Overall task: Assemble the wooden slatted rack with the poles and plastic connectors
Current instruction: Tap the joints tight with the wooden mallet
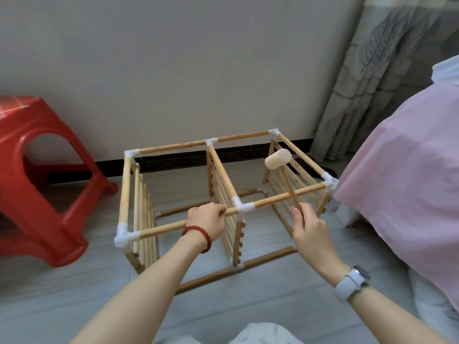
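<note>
A pale wooden slatted rack, built from round wooden poles and white plastic connectors, is standing on the grey floor in front of a plain wall, between a red plastic stool on the left and a pink bedcover on the right. Six white connectors are showing along the top frame: four at the corners and two at the middle of the long sides. One of them, the white three-way connector at the middle of the near rail, is sitting just beside the left hand. Three slatted panels are standing upright, one at each end and one in the middle, dividing the rack into two open bays.

The left hand, with a red bead bracelet on its wrist, is gripping the near top wooden pole, fingers curled over it. The right hand, with a pale grey wristwatch on its wrist, is holding the wooden handle of a small mallet with a cream-white cylindrical head, fingers wrapped round the lower end of the handle. The mallet is tilting up and away over the right bay, its head hanging above the rack and apart from the frame.

A grey patterned curtain is hanging in the far right corner.
</note>
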The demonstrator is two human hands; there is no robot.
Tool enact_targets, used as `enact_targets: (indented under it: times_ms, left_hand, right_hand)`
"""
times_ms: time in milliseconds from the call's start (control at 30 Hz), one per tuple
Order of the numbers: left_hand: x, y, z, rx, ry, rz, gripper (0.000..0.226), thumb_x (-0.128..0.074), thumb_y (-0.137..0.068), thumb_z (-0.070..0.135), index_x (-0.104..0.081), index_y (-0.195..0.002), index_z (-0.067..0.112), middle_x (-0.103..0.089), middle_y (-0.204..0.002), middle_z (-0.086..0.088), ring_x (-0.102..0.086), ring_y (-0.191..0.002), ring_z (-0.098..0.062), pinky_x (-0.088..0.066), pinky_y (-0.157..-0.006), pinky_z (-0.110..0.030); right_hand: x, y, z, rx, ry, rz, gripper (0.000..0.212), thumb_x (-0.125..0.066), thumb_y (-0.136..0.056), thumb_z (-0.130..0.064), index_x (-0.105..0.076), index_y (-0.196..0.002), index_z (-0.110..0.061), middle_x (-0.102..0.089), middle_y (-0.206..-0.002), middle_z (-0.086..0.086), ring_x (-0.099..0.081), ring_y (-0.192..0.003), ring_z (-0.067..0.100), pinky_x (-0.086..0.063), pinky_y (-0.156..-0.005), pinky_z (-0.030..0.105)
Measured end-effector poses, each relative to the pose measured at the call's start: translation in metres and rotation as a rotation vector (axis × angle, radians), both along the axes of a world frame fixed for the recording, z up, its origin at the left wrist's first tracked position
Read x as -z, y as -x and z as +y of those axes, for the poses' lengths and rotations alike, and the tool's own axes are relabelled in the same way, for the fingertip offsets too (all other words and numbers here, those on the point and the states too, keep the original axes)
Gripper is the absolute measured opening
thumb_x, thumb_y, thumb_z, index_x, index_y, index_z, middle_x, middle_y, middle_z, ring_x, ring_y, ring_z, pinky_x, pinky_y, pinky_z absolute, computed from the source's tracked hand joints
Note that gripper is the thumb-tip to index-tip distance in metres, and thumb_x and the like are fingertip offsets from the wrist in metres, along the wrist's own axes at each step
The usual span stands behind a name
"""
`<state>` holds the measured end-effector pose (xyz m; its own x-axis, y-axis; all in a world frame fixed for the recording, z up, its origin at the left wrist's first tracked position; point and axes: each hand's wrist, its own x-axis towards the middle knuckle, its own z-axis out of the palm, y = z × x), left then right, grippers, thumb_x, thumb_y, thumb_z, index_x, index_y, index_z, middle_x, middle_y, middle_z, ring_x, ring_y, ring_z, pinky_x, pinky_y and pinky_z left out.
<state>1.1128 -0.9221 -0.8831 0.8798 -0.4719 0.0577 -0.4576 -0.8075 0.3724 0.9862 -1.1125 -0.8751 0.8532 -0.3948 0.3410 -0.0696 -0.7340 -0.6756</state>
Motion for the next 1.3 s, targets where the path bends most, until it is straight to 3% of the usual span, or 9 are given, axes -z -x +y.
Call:
enact_targets:
  times_ms: [233,400,533,700,800,933,1100,1200,1300]
  left_hand:
    - [-0.017,-0.005,-0.081,0.159,-0.034,-0.112,0.036,-0.042,-0.095,0.026,-0.048,-0.131,0.022,-0.050,-0.125,0.001,-0.046,-0.114,-0.019,-0.039,-0.094,-0.036]
    - [-0.013,-0.006,-0.174,0.279,-0.029,-0.043,0.028,-0.034,-0.098,0.025,-0.050,-0.121,0.020,-0.051,-0.118,-0.002,-0.048,-0.104,-0.022,-0.036,-0.079,-0.033]
    - [0.005,-0.005,-0.206,0.265,-0.062,-0.067,0.027,-0.032,-0.098,0.027,-0.045,-0.122,0.022,-0.055,-0.113,0.001,-0.053,-0.099,-0.021,-0.039,-0.077,-0.032]
    - [0.014,-0.009,-0.212,0.253,-0.036,-0.143,0.027,-0.032,-0.099,0.034,-0.047,-0.119,0.024,-0.057,-0.105,0.005,-0.058,-0.090,-0.016,-0.041,-0.066,-0.028]
    - [0.011,-0.009,-0.217,0.253,-0.051,-0.134,0.025,-0.032,-0.099,0.035,-0.049,-0.113,0.022,-0.056,-0.102,0.004,-0.058,-0.087,-0.017,-0.044,-0.067,-0.029]
    - [0.007,-0.008,-0.228,0.270,-0.041,-0.077,0.025,-0.032,-0.100,0.035,-0.051,-0.106,0.020,-0.054,-0.095,0.003,-0.057,-0.080,-0.017,-0.051,-0.070,-0.034]
    - [0.004,-0.009,-0.232,0.232,-0.084,0.059,0.027,-0.035,-0.098,0.041,-0.051,-0.105,0.021,-0.058,-0.092,0.004,-0.058,-0.080,-0.016,-0.050,-0.069,-0.032]
    - [-0.001,-0.007,-0.218,0.202,-0.075,-0.041,0.029,-0.033,-0.097,0.044,-0.053,-0.102,0.023,-0.055,-0.084,0.009,-0.053,-0.070,-0.012,-0.037,-0.056,-0.025]
    - [-0.019,-0.010,-0.193,0.163,-0.048,-0.190,0.029,-0.031,-0.097,0.046,-0.052,-0.103,0.028,-0.058,-0.089,0.010,-0.057,-0.075,-0.013,-0.034,-0.058,-0.025]
  right_hand:
    - [-0.038,-0.003,-0.109,0.261,0.038,0.194,0.025,-0.037,-0.100,-0.020,-0.060,-0.099,-0.008,-0.064,-0.095,0.019,-0.055,-0.091,0.038,-0.031,-0.067,0.034]
    - [-0.060,0.001,-0.158,0.508,0.111,-0.233,0.024,-0.039,-0.099,-0.020,-0.053,-0.096,-0.001,-0.064,-0.088,0.026,-0.056,-0.076,0.046,-0.036,-0.059,0.040]
    - [-0.003,0.003,-0.160,0.371,0.111,0.360,0.020,-0.034,-0.100,-0.021,-0.048,-0.093,-0.008,-0.061,-0.087,0.022,-0.058,-0.084,0.041,-0.033,-0.061,0.037]
    - [-0.002,0.008,-0.173,0.479,0.095,-0.061,0.020,-0.040,-0.098,-0.017,-0.052,-0.090,-0.002,-0.061,-0.076,0.024,-0.056,-0.069,0.046,-0.035,-0.055,0.039]
    - [0.012,0.009,-0.171,0.332,0.118,0.310,0.019,-0.038,-0.099,-0.020,-0.051,-0.092,-0.008,-0.061,-0.086,0.022,-0.057,-0.083,0.044,-0.036,-0.063,0.039]
    - [0.006,0.010,-0.179,0.424,0.031,0.054,0.020,-0.042,-0.097,-0.016,-0.044,-0.078,-0.019,-0.057,-0.066,0.010,-0.054,-0.069,0.042,-0.032,-0.054,0.035]
    - [0.035,0.012,-0.174,0.338,-0.269,0.225,0.024,-0.036,-0.100,-0.017,-0.054,-0.085,-0.012,-0.055,-0.075,0.002,-0.053,-0.074,0.024,-0.038,-0.067,0.031]
    - [0.035,0.009,-0.170,0.423,-0.557,0.113,0.027,-0.030,-0.101,-0.022,-0.047,-0.082,-0.014,-0.050,-0.064,0.005,-0.048,-0.053,0.017,-0.042,-0.047,0.026]
    - [0.025,0.003,-0.164,0.446,-0.620,0.053,0.029,-0.028,-0.101,-0.020,-0.044,-0.078,-0.015,-0.057,-0.075,0.010,-0.053,-0.060,0.017,-0.046,-0.056,0.029]
